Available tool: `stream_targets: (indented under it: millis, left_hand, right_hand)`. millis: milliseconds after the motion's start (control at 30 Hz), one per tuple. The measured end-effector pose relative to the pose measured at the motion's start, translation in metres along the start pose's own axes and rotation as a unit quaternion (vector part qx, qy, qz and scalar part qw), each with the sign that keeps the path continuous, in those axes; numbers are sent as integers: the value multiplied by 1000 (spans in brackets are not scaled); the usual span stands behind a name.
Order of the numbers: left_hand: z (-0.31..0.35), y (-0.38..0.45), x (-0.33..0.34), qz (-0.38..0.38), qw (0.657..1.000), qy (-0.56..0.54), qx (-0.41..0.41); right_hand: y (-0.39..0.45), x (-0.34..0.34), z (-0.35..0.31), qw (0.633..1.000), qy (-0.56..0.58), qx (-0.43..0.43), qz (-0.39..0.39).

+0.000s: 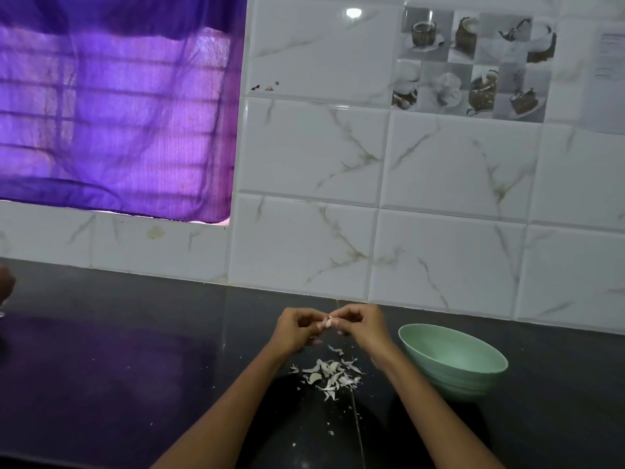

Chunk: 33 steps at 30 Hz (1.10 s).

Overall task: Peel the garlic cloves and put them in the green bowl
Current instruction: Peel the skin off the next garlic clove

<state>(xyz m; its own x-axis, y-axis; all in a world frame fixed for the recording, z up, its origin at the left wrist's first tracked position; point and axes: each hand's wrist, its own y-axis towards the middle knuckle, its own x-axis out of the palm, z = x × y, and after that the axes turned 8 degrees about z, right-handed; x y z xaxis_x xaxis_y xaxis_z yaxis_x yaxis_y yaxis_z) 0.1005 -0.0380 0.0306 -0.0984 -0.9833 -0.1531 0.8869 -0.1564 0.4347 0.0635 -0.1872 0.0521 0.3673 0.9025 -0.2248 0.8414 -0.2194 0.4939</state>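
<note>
Head cam: I see the left hand (297,328) and right hand (362,324) both pinching one garlic clove (328,322) at lower centre, fingers hiding most of it. The green bowl (453,358) sits just right; can't see inside. Peels (329,374) lie below. Upper-right paper (610,55) has writing too blurry to read.

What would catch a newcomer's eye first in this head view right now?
Probably the glowing purple curtain filling the upper left, over a window in the tiled wall. Next, low in the middle, the left hand and right hand meet above the dark counter, both pinching one garlic clove. Below them lies a scatter of pale garlic peels, with the green bowl just to the right.
</note>
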Motion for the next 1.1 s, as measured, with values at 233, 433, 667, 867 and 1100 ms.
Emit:
stream_targets:
  millis: [233,433,667,867,1100]
  left_hand:
    - [0,-3,3,-19,1000,-2,-3]
    - [0,-3,0,9,999,27,25]
    - [5,-5,2,-14,1000,19,19]
    - [7,-8,2,-5,999,30,37]
    - [0,1,-2,97,986,80,111]
  right_hand:
    - [2,1,5,999,3,45,9]
    - [2,0,3,997,11,67,-20]
    - [5,-2,1,995,-25,101,-7]
    - [6,-1,0,992,-56,114,-16]
    - [3,0,0,992,-39,122,16]
